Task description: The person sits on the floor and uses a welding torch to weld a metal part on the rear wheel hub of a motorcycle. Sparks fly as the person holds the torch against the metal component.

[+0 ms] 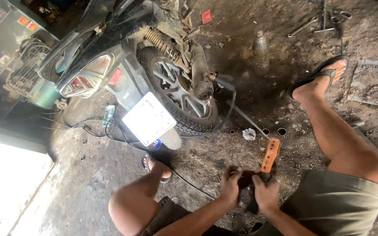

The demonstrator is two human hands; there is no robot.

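Both hands are gripping one dark tool body near centre: left hand (230,184) fingers curled on its left end, right hand (265,192) wrapped below the orange plastic handle (270,155). Black scooter's rear wheel (181,94) is standing far left.

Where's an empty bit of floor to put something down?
Bare dirt floor lies between the white licence plate and the bright doorway. Ground by the rear scooter wheel is crowded: dusty plastic bottle, cables. Metal wrenches clutter the far corner.
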